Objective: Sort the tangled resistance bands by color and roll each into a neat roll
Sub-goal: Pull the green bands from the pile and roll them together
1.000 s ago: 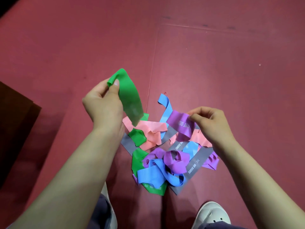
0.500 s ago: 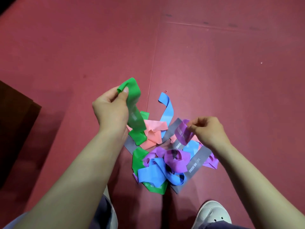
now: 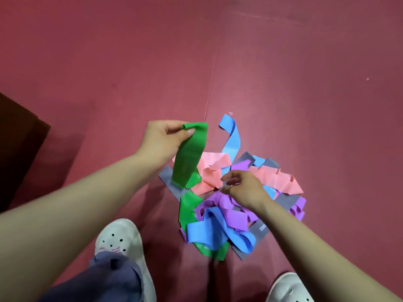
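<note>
Two white shoes (image 3: 121, 237) are seen at six o'clock. Beyond, tangled bands (image 3: 218, 216) are heaped on the floor (image 3: 305, 101) beneath the loosely curled, empty right hand (image 3: 243, 189). At eleven o'clock, a green band (image 3: 192, 153) is pinched by the left hand (image 3: 164, 137).

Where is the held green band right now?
Head view, left of centre: the left hand pinches the green band by its top end; it hangs to the left edge of the pile, against the pink band, left of the blue band.
</note>
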`<control>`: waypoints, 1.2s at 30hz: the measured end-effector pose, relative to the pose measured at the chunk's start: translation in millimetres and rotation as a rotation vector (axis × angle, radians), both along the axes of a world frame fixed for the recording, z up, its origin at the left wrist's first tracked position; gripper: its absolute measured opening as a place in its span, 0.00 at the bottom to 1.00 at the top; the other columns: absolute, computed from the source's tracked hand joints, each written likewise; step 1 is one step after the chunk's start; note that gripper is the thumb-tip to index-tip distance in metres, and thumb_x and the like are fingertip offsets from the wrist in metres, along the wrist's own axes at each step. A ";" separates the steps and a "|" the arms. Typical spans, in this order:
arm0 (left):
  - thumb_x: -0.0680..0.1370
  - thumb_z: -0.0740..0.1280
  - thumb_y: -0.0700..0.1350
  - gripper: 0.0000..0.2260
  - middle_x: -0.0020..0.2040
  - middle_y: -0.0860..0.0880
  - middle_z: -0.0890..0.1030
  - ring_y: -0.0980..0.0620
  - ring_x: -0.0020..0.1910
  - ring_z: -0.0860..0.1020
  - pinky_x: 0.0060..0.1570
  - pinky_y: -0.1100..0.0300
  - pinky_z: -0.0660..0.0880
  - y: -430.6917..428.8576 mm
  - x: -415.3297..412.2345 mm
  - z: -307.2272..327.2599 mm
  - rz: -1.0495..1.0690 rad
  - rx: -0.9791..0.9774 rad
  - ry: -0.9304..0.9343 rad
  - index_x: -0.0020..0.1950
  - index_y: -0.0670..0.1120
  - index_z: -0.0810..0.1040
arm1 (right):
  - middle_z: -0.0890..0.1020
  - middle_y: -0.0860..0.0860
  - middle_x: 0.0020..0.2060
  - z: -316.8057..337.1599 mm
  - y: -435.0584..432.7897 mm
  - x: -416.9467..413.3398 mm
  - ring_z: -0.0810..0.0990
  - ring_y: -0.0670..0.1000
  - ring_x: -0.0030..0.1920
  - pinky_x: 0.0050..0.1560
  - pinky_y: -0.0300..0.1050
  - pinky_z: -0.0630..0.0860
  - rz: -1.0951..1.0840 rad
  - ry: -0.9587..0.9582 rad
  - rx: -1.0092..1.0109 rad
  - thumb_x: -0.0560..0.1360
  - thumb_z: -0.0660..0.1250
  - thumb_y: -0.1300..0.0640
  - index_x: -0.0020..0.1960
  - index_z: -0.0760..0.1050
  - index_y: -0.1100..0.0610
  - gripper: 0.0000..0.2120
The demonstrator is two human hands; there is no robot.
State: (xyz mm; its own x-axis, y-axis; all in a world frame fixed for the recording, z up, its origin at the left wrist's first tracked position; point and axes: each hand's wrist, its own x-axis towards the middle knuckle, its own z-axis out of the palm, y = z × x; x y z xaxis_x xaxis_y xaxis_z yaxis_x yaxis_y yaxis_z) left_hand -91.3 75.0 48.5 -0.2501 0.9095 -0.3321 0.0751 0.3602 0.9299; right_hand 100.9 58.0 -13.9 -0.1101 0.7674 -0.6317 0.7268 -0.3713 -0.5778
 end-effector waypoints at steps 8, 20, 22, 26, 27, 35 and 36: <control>0.76 0.67 0.33 0.11 0.45 0.43 0.81 0.49 0.45 0.77 0.54 0.55 0.76 -9.2 -35.5 -63.3 0.020 -0.125 -0.014 0.58 0.37 0.79 | 0.82 0.54 0.54 -84.0 -6.6 -49.1 0.79 0.56 0.56 0.56 0.45 0.75 0.365 -0.206 0.013 0.69 0.70 0.59 0.57 0.79 0.52 0.16; 0.77 0.66 0.34 0.06 0.35 0.47 0.82 0.58 0.27 0.80 0.30 0.66 0.78 -29.3 -44.4 -79.6 0.191 -0.296 -0.247 0.51 0.39 0.81 | 0.76 0.58 0.56 -142.0 -34.4 -81.9 0.70 0.61 0.60 0.57 0.53 0.69 0.814 -0.529 0.168 0.73 0.62 0.61 0.56 0.75 0.59 0.12; 0.77 0.65 0.34 0.06 0.34 0.48 0.82 0.58 0.27 0.80 0.30 0.66 0.78 -29.2 -42.3 -78.1 0.191 -0.315 -0.274 0.51 0.39 0.80 | 0.80 0.57 0.52 -134.8 -31.5 -76.9 0.75 0.60 0.57 0.52 0.50 0.73 0.647 -0.398 0.152 0.72 0.63 0.61 0.51 0.78 0.57 0.10; 0.78 0.65 0.34 0.06 0.27 0.53 0.81 0.60 0.24 0.78 0.25 0.69 0.73 -27.1 -37.3 -70.0 0.173 -0.320 -0.259 0.53 0.39 0.80 | 0.84 0.54 0.44 -103.4 -17.2 -64.3 0.81 0.56 0.49 0.52 0.47 0.76 0.317 -0.058 0.110 0.70 0.65 0.65 0.44 0.79 0.54 0.09; 0.78 0.65 0.35 0.07 0.29 0.52 0.82 0.60 0.24 0.78 0.26 0.69 0.74 -26.6 -36.0 -66.8 0.165 -0.316 -0.248 0.54 0.39 0.80 | 0.83 0.53 0.42 -94.2 -14.8 -60.8 0.81 0.55 0.47 0.51 0.47 0.77 0.286 -0.012 0.126 0.70 0.65 0.65 0.42 0.78 0.53 0.08; 0.79 0.63 0.33 0.11 0.32 0.48 0.82 0.58 0.25 0.79 0.27 0.66 0.77 -17.9 5.0 -4.1 0.166 -0.210 -0.313 0.60 0.34 0.77 | 0.73 0.56 0.38 26.7 2.2 -26.3 0.72 0.52 0.40 0.43 0.44 0.71 -0.115 0.398 0.212 0.72 0.65 0.73 0.40 0.71 0.56 0.13; 0.79 0.62 0.34 0.11 0.37 0.44 0.83 0.57 0.27 0.79 0.28 0.66 0.77 -19.6 14.4 6.2 0.154 -0.192 -0.323 0.60 0.34 0.77 | 0.73 0.56 0.38 43.9 2.2 -22.3 0.72 0.52 0.40 0.44 0.44 0.71 -0.152 0.439 0.231 0.73 0.65 0.73 0.41 0.71 0.57 0.12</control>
State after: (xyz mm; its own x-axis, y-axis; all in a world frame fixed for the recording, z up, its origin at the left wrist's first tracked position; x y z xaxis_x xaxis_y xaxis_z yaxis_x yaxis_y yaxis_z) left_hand -76.9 55.5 54.6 -0.2337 0.7834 -0.5759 -0.2787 0.5135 0.8116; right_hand 78.6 60.2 30.0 -0.2033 0.9093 -0.3632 0.3450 -0.2806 -0.8957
